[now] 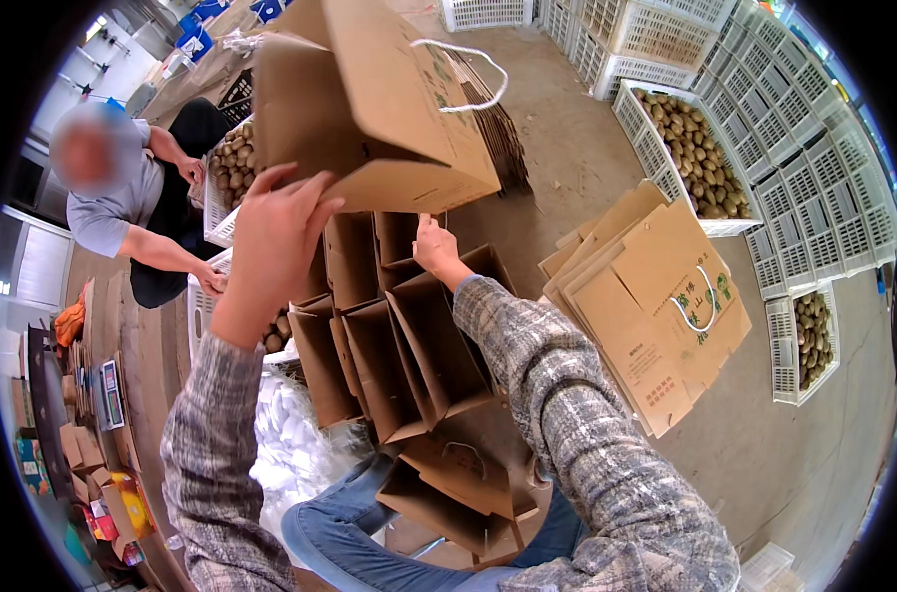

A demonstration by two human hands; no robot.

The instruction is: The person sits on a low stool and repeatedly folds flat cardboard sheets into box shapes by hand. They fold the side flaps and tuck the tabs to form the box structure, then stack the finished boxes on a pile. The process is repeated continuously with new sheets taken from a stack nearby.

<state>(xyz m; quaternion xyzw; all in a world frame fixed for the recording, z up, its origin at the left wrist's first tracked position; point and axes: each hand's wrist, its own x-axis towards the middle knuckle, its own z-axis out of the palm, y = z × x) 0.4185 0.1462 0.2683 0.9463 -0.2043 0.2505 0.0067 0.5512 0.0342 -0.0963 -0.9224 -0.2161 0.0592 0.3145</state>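
In front of me a brown cardboard carton (409, 99) with a white rope handle is raised and tilted, its open side facing left. My left hand (276, 232) grips its near lower left edge, fingers bent over the board. Closed against the carton's lower edge is my right hand (438, 249), with a fingertip showing at the board and the rest of the grip partly hidden. Just below both hands stand several open-topped cartons (384, 375), packed side by side. Another open carton (443, 493) sits between my knees.
Flattened cartons (655, 316) lie stacked at the right. White crates of brown oval fruit (690, 153) stand beyond them, near stacked crates (793, 148). At the left, a co-worker (123, 197) reaches to a fruit crate (218, 197). White foam-like packing (295, 434) lies by my left knee.
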